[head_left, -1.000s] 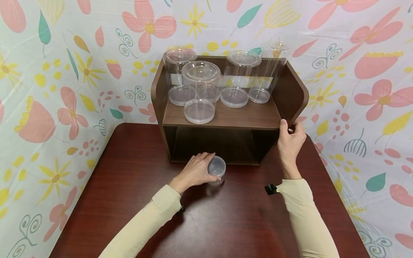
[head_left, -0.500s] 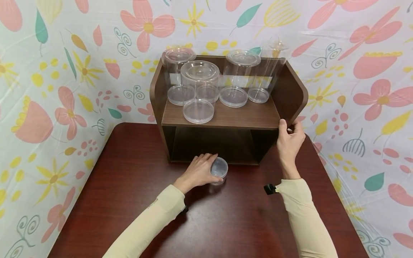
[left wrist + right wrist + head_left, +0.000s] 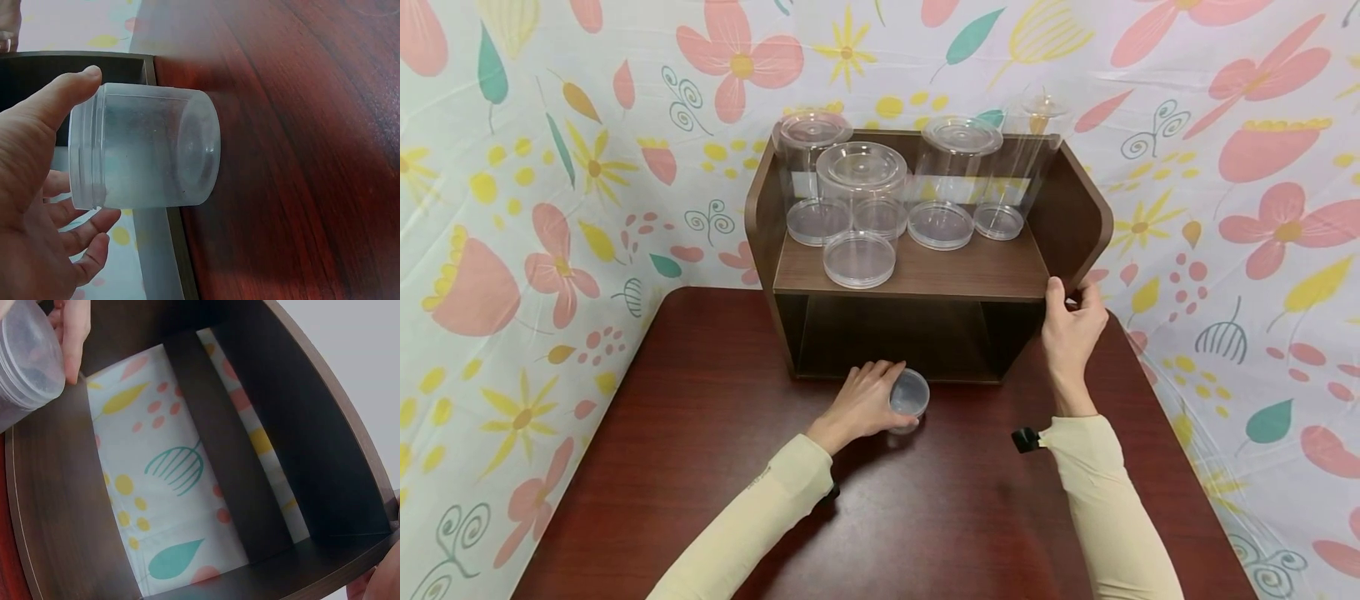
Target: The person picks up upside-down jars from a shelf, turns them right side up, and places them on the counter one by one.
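Note:
The left hand [image 3: 859, 406] grips a small clear jar [image 3: 909, 393] by its rim, just in front of the brown shelf unit's lower opening. In the left wrist view the thumb and fingers of the left hand [image 3: 44, 156] lie around the ridged lid end of the jar [image 3: 147, 147]. The right hand [image 3: 1072, 337] holds the front right edge of the shelf unit [image 3: 925, 287], thumb on the board's corner. In the right wrist view the jar [image 3: 28, 356] shows at upper left beside the left hand's fingers, and part of the right hand [image 3: 382, 572] shows at the lower right edge.
Several clear lidded containers, one [image 3: 962, 183] near the middle, stand on the upper shelf; a front one [image 3: 861, 208] is near its edge. A dark red table [image 3: 925, 517] lies beneath, with a floral cloth [image 3: 625, 167] behind and at the sides.
The left hand and jar have shifted slightly right over the last second. The right hand keeps its hold on the shelf unit's edge.

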`<state>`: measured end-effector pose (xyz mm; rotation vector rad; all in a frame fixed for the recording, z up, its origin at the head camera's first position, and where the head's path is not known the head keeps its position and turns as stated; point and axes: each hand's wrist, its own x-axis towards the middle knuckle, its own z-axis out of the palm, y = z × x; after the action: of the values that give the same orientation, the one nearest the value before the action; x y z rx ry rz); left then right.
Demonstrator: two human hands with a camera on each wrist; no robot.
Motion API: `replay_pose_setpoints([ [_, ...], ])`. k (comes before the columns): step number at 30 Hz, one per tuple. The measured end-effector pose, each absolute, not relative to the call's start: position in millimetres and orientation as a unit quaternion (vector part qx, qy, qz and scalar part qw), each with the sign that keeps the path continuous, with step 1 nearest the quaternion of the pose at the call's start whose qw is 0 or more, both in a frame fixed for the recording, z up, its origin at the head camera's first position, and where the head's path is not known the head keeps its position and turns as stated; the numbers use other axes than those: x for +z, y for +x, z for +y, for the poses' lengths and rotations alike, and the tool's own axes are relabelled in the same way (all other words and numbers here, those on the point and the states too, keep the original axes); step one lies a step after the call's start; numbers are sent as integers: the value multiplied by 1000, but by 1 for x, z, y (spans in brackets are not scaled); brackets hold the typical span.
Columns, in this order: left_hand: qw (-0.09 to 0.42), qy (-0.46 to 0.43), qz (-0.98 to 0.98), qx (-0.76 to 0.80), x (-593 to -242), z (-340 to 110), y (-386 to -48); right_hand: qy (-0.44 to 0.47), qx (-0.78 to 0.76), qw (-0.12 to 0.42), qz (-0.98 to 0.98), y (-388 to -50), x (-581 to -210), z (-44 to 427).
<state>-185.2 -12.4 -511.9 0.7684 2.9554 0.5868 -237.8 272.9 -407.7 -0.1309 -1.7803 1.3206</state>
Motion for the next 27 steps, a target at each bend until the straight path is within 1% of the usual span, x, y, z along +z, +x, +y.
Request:
replay_pose_setpoints([
  [7,21,241,946,215,-513,-13,-184,-55,539,449,-711,-217,-381,251],
  [10,26,232,946,224,-508,-14,-183,-57,540,448,-710,-215,-379,249],
  [13,13,222,945,239,-500,-18,-182,-55,543,448,-708,-214,-377,248],
  [17,-30,219,937,272,-482,-25,-181,-50,544,451,-706,-214,-376,248],
  [23,-87,208,913,339,-446,-39,-170,-46,551,446,-704,-214,-377,249],
  [27,-151,198,890,382,-422,-48,-162,-46,553,443,-704,-214,-378,249],
])
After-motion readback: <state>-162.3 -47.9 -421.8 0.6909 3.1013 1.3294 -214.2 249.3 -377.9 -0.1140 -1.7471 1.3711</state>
